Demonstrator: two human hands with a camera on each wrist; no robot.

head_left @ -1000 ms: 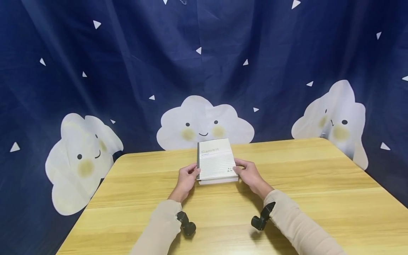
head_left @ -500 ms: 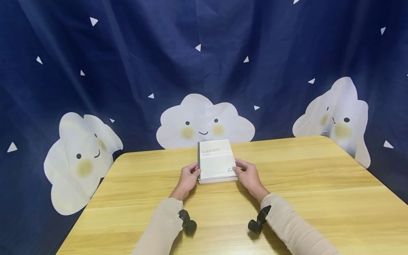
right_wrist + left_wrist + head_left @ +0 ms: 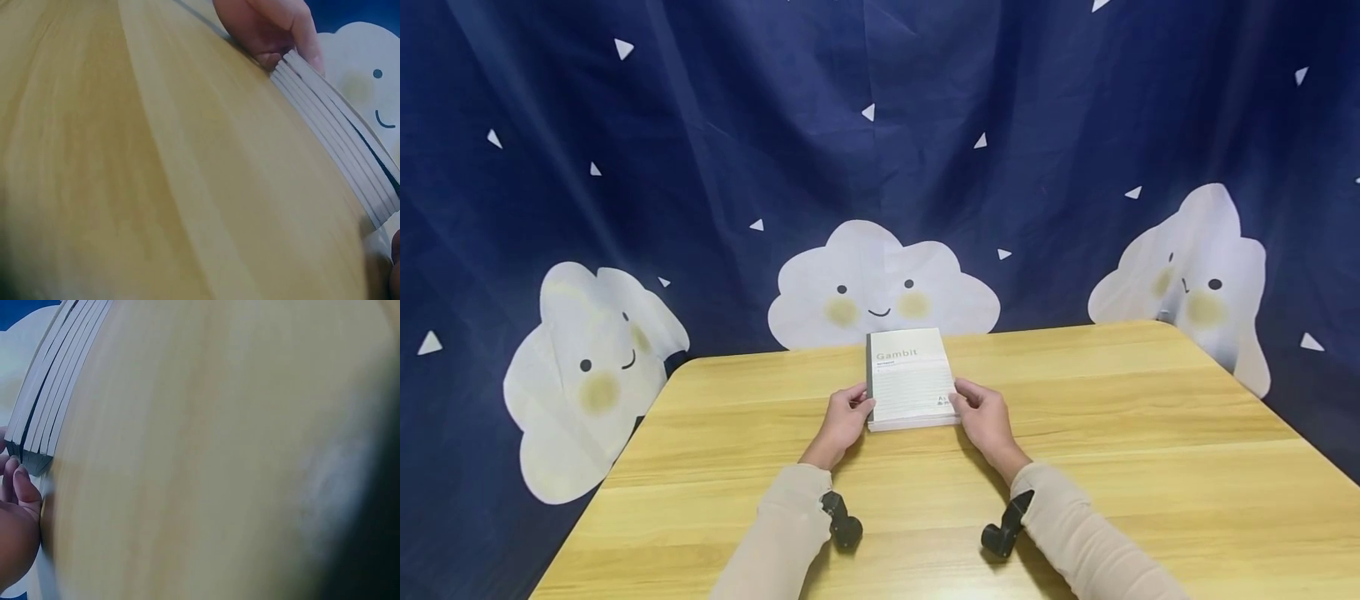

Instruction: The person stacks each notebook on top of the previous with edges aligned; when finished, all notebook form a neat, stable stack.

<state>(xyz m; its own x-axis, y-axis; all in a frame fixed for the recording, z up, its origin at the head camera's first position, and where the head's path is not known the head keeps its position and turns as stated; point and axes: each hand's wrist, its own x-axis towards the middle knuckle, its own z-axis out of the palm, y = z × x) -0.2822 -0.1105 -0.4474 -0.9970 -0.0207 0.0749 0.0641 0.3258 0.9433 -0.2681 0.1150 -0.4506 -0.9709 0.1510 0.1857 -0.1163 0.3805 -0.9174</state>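
Observation:
A stack of several notebooks lies flat near the table's far side. The top notebook [image 3: 912,375] has a pale cover printed "Gambit" and a dark spine on its left. My left hand [image 3: 842,421] holds it at the spine edge, thumb by the lower left corner. At the opposite edge, my right hand [image 3: 987,419] grips near the lower right corner. The left wrist view shows my fingers at the dark spines of the stacked notebooks [image 3: 59,387], with a narrow gap between upper layers. White page edges [image 3: 344,137] face the right wrist camera. Most fingertips are hidden.
The wooden table [image 3: 737,442] extends around the stack, its far edge close behind. A dark blue curtain [image 3: 722,125] with white clouds hangs beyond it. Black wrist cameras [image 3: 847,532] hang inward from both sleeves, low over the table.
The top notebook has come down slightly and lines up more closely with the notebooks beneath; the step at its near edge has shrunk. Both hands stay at its sides, and the right forearm has shifted slightly inward.

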